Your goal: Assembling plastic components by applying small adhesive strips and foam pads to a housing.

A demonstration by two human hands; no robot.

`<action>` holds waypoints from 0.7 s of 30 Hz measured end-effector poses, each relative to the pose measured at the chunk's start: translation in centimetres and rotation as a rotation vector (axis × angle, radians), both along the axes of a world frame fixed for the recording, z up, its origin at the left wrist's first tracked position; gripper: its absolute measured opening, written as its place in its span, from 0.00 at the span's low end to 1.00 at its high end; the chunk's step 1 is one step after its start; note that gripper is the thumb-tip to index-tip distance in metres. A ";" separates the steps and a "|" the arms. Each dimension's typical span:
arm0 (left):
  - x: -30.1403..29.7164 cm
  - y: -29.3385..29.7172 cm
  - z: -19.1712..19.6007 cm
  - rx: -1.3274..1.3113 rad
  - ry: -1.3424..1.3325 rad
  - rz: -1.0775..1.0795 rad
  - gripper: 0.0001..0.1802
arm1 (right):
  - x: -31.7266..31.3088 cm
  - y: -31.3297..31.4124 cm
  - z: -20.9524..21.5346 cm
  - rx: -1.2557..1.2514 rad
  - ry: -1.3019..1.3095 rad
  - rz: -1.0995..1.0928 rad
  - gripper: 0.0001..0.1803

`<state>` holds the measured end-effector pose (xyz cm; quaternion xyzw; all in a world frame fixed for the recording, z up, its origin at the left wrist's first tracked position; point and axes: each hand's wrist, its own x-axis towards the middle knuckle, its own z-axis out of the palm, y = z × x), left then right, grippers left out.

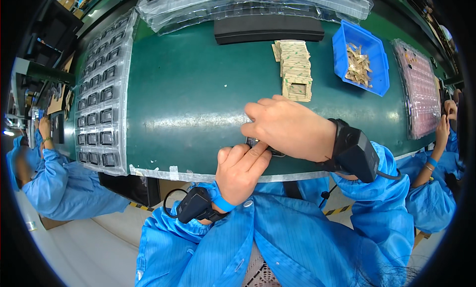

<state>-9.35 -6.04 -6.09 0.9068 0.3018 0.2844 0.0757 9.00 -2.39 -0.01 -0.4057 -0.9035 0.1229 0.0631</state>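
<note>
My left hand (240, 170) is closed near the front edge of the green table, its fingers pressed on a small dark part (252, 141). Most of that part is hidden under both hands, so its kind cannot be made out. From the right, my right hand (292, 128) reaches over the same part with bent, closed fingers. Its fingertips are partly hidden, and what they pinch does not show. Just beyond my right hand lies an overlapping row of cream paper-backed pieces (296, 71) with green marks. The nearest piece has a rectangular window.
On the left, a clear tray (123, 113) holds black square parts. A blue bin (378, 71) contains tan scraps (358, 66). Farther right is a pink-filled clear tray (419, 88). A black block (270, 30) and stacked clear trays (253, 7) stand behind. People in blue work on both sides.
</note>
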 end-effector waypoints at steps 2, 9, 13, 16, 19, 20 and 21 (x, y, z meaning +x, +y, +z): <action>0.1 0.0 0.0 -0.006 -0.019 0.010 0.17 | 0.0 0.1 -0.3 0.019 0.013 0.009 0.05; 0.3 -0.2 0.1 0.021 -0.008 0.056 0.14 | -0.2 -0.2 -1.8 0.178 -0.011 0.009 0.02; 0.2 -0.3 0.4 0.042 0.023 0.086 0.12 | 1.3 -0.9 -1.7 0.142 0.104 -0.011 0.03; 0.4 -0.5 -0.1 0.058 -0.002 0.163 0.12 | 2.7 -1.6 -0.9 0.095 0.123 -0.055 0.06; 0.4 -0.5 -0.1 0.050 0.022 0.166 0.13 | 4.6 -2.7 -0.1 0.047 0.166 -0.162 0.05; 0.5 -0.5 -0.1 0.053 0.019 0.157 0.13 | 5.3 -3.1 0.1 0.051 0.163 -0.171 0.05; 0.6 -0.4 0.0 0.039 0.019 0.164 0.13 | 6.1 -3.4 0.3 0.073 0.200 -0.212 0.04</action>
